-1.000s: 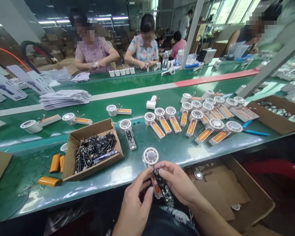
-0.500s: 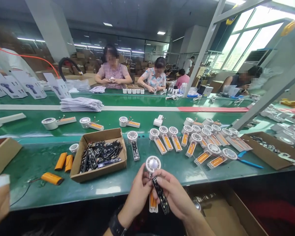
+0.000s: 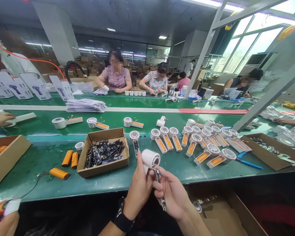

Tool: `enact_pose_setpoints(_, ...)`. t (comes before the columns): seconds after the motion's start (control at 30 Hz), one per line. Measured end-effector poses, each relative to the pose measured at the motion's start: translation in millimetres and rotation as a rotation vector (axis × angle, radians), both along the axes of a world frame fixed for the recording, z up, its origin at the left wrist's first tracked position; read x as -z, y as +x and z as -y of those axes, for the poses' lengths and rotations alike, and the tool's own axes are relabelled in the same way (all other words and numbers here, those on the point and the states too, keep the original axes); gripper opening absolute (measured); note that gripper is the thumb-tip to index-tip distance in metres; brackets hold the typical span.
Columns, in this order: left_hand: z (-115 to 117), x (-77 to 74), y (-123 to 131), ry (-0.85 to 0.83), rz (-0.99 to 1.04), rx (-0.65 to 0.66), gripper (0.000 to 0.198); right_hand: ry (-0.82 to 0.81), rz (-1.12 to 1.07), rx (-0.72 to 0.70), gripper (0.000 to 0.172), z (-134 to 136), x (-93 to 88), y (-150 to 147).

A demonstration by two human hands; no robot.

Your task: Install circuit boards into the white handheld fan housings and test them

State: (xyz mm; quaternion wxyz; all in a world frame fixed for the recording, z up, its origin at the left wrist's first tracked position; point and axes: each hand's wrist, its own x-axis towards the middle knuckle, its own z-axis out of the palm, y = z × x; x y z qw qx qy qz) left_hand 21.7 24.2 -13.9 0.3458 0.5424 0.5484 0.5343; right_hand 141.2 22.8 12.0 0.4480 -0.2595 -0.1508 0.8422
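Observation:
Over the bench's near edge, my left hand (image 3: 140, 186) is closed round a white handheld fan body (image 3: 149, 158), which is turned on its side with the round head facing right. My palm hides most of its handle. Just right of it, my right hand (image 3: 170, 193) pinches a narrow black circuit board (image 3: 159, 188), held edge-on and slanting down beside the fan. Whether the board touches the fan's handle I cannot tell. Behind my left fingers, another fan head (image 3: 134, 135) lies on the bench with a circuit board (image 3: 136, 147) on its handle.
A cardboard box (image 3: 103, 170) of black circuit boards stands left of my hands, with orange battery packs (image 3: 59, 173) beside it. Several fan bodies (image 3: 195, 137) with orange batteries lie to the right, near blue tweezers (image 3: 250, 164). A co-worker's hand (image 3: 7, 223) holds a battery at lower left.
My left hand has rolled the fan from face-up onto its side. The circuit board in my right hand has turned edge-on. A co-worker's hand now reaches onto the belt at far left.

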Motion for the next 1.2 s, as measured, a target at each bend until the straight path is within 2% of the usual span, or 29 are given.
enact_pose_setpoints(0.1, -1.3, -5.2, -7.8, -0.017, -0.072, 0.027, 0.074, 0.164, 0.136, -0.036, 0.027, -2.3, 4.2, 5.3)
enact_pose_setpoints(0.2, -2.6, -8.0, -16.9, -0.009, -0.129, 0.060, 0.075, 0.426, 0.354, -0.111, 0.034, -7.3, 5.2, 15.4)
enact_pose_setpoints(0.3, -4.6, -7.3, -22.8, 0.020, -0.181, 0.096, 0.076, 0.734, 0.731, -0.179, 0.021, -11.9, 0.8, 22.9)
enact_pose_setpoints(0.37, -6.9, -6.1, -24.0, 0.028, -0.209, 0.110, 0.075, 0.918, 1.039, -0.132, 0.005, -15.0, -0.1, 22.3)
enact_pose_setpoints(0.43, -10.0, -5.2, -23.4, 0.016, -0.216, 0.113, 0.072, 1.015, 1.317, -0.032, 0.019, -19.6, 3.6, 15.9)
enact_pose_setpoints(0.53, -16.5, -3.7, -21.7, -0.030, -0.174, 0.089, 0.070, 1.003, 1.555, 0.064, 0.033, -30.8, 13.4, -0.6)
enact_pose_setpoints(0.6, -21.9, -2.2, -21.9, -0.078, -0.127, 0.062, 0.069, 0.965, 1.530, 0.094, 0.032, -39.9, 17.4, -12.5)
enact_pose_setpoints(0.63, -24.7, -1.4, -22.6, -0.103, -0.099, 0.052, 0.069, 0.935, 1.450, 0.105, 0.028, -44.2, 18.3, -17.8)
enact_pose_setpoints(0.73, -32.1, 1.0, -27.2, -0.160, 0.007, 0.037, 0.070, 0.688, 0.976, 0.086, 0.012, -54.1, 19.5, -28.2)
enact_pose_setpoints(0.83, -35.8, 2.2, -33.6, -0.187, 0.079, 0.029, 0.070, 0.352, 0.451, -0.053, 0.029, -57.3, 23.9, -29.4)
enact_pose_setpoints(0.93, -35.1, 1.7, -39.0, -0.193, 0.106, 0.010, 0.067, 0.190, 0.182, -0.186, 0.037, -56.9, 28.9, -26.2)
enact_pose_setpoints(1.07, -29.6, 2.5, -43.1, -0.172, 0.120, -0.020, 0.066, 0.200, 0.149, -0.187, 0.043, -57.8, 29.5, -22.6)
enact_pose_setpoints(1.2, -22.6, 8.9, -41.8, -0.112, 0.177, -0.008, 0.064, 0.462, 0.366, -0.103, 0.042, -53.8, 36.8, -17.2)
